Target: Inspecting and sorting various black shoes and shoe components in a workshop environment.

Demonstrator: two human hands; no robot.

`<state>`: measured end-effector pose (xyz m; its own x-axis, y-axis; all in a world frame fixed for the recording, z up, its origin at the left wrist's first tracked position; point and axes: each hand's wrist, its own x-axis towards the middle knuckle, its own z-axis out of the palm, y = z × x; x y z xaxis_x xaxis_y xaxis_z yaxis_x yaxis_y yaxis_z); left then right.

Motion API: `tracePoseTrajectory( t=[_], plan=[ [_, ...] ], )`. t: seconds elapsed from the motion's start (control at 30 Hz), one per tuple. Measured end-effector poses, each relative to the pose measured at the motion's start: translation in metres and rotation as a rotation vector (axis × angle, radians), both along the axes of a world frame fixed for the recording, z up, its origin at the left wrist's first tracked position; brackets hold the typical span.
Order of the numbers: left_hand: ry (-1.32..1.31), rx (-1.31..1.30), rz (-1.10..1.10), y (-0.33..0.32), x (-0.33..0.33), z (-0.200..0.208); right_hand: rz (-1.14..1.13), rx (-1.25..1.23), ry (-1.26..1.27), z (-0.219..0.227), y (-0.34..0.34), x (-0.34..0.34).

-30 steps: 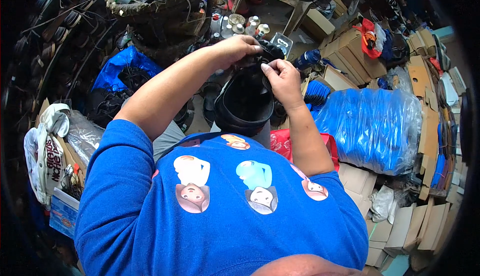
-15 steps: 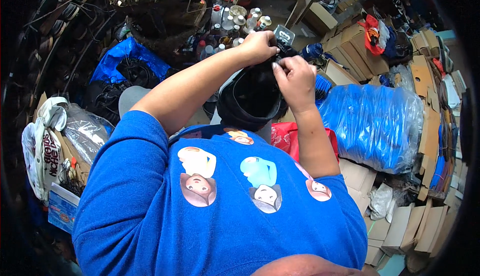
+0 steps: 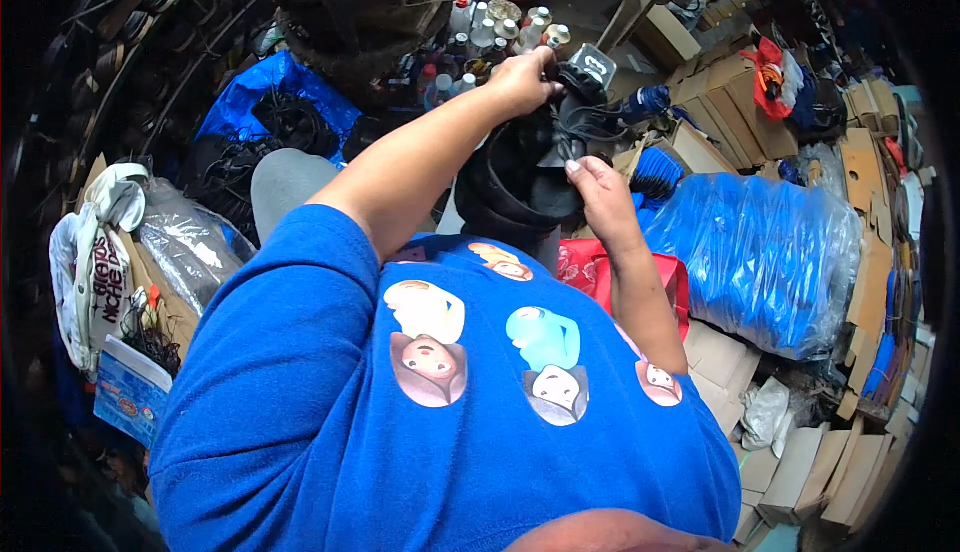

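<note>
- Left fingers: your left hand (image 3: pixel 525 77) has thumb and fingers closed in a pinch on the far end of the black item (image 3: pixel 515 182), at twelve o'clock from its open mouth.
- Right fingers: your right hand (image 3: pixel 603 192) stands at three o'clock, thumb and fingertips drawn close, gap narrow, touching the edge of the mouth. Whether anything is gripped between them, I cannot tell.
- Position: the black item sits just beyond your blue shirt (image 3: pixel 450 452), mouth facing up, between and below your hands. Its exact kind cannot be confirmed.
- Thin dark cords (image 3: pixel 597 117) show at two o'clock from the mouth, between your two hands.
- Handling, as judged: light to moderate in weight, soft and yielding at the edge, firmer round the body; not fragile, though the smooth dark parts may slip. Best hold is the edge on opposite sides, or the thicker far end.
- Surroundings: bottles (image 3: pixel 505 32) at twelve o'clock; a clear container (image 3: pixel 592 65) at one, near your left fingers; cardboard (image 3: pixel 725 107) at two; a plastic-wrapped blue bundle (image 3: pixel 760 262) towards four; a red bag (image 3: pixel 578 264) at five; blue sheeting (image 3: pixel 240 92) towards ten.
</note>
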<state>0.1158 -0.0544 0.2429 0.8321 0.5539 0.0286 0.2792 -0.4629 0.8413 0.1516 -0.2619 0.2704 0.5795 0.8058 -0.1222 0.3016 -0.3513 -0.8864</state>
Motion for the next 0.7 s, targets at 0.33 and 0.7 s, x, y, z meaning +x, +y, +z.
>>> tracePoseTrajectory(
  t=[0.33,0.7],
  plan=[
    [-0.035,0.619,-0.710,-0.076,-0.113,0.073,-0.119,0.142,0.495,0.009,-0.016,0.003],
    [0.037,-0.089,-0.458,-0.016,-0.184,0.024,-0.148,0.253,0.291,0.003,0.019,0.009]
  ],
)
